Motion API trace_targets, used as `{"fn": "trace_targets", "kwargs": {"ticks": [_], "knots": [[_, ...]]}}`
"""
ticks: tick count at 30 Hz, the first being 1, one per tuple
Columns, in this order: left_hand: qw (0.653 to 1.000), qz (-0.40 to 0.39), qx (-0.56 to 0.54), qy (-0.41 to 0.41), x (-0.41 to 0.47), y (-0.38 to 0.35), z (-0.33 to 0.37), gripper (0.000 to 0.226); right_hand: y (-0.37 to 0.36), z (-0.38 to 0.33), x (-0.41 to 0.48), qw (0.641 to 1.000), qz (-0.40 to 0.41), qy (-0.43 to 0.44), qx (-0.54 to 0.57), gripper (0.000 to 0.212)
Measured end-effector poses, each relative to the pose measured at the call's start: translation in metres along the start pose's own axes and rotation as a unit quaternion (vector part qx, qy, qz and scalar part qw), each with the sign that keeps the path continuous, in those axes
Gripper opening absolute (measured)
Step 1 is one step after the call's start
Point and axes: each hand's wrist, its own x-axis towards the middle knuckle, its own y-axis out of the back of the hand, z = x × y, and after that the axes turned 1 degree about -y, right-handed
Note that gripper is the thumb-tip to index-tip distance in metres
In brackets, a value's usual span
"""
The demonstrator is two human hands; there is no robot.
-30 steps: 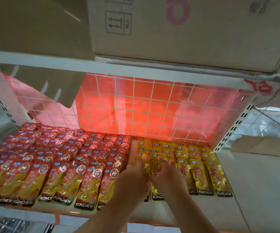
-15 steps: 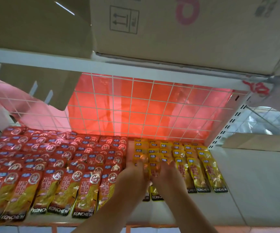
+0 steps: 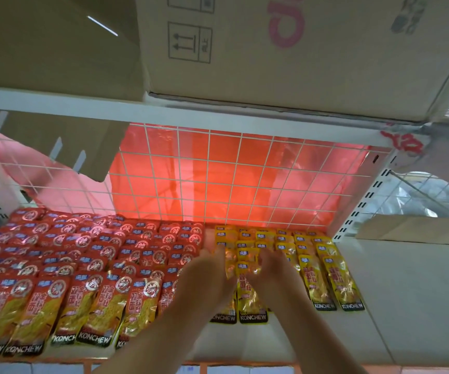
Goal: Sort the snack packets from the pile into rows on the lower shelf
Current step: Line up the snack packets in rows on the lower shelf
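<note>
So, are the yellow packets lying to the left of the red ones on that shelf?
No, the yellow packets lie to the right of the red packets.

Quick tally: red foil snack packets (image 3: pixel 83 265) on the left, too many overlapping to count, roughly seven across the front row. Yellow foil snack packets (image 3: pixel 328 282) centre-right, four front ones showing their labels, more shingled behind. Brown cardboard boxes (image 3: pixel 299 63) along the top: two. Two hands, left hand (image 3: pixel 204 284) and right hand (image 3: pixel 274 284).
</note>
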Motion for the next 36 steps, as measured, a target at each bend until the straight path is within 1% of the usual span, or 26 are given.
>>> {"fn": "trace_targets", "kwargs": {"ticks": [4,7,10,13,17,20,24,26,28,31,34,36], "knots": [[0.997,0.025,0.005,-0.077,0.023,0.058,0.005,0.049,0.048,-0.018,0.004,0.996,0.045,0.068,0.037,0.025],[0.991,0.043,-0.032,-0.120,0.035,0.105,0.011,0.047,0.087,-0.037,0.000,0.981,0.116,0.139,0.074,0.024],[0.980,0.077,-0.068,-0.168,0.039,0.145,0.016,0.041,0.122,-0.051,-0.010,0.964,0.155,0.193,0.102,0.021],[0.965,0.109,-0.097,-0.216,0.042,0.175,0.024,0.037,0.153,-0.058,-0.024,0.946,0.201,0.230,0.112,0.018],[0.940,0.133,-0.123,-0.288,0.047,0.202,0.043,0.030,0.192,-0.054,-0.053,0.930,0.250,0.244,0.113,0.015],[0.923,0.134,-0.145,-0.329,0.049,0.215,0.067,0.027,0.219,-0.042,-0.078,0.921,0.302,0.225,0.100,0.013],[0.891,0.141,-0.182,-0.392,0.045,0.229,0.118,0.026,0.259,-0.010,-0.116,0.909,0.365,0.184,0.078,0.012],[0.873,0.140,-0.209,-0.418,0.040,0.234,0.147,0.024,0.281,0.011,-0.138,0.900,0.397,0.163,0.073,0.015],[0.863,0.132,-0.217,-0.436,0.035,0.240,0.175,0.024,0.301,0.031,-0.158,0.892,0.421,0.141,0.080,0.019],[0.846,0.127,-0.204,-0.476,0.022,0.248,0.231,0.028,0.334,0.076,-0.196,0.881,0.460,0.088,0.073,0.013],[0.830,0.132,-0.194,-0.506,0.006,0.254,0.285,0.032,0.360,0.133,-0.235,0.872,0.485,0.031,0.062,0.013],[0.822,0.130,-0.189,-0.522,-0.006,0.254,0.324,0.028,0.373,0.176,-0.267,0.866,0.496,0.002,0.060,0.016]]}}
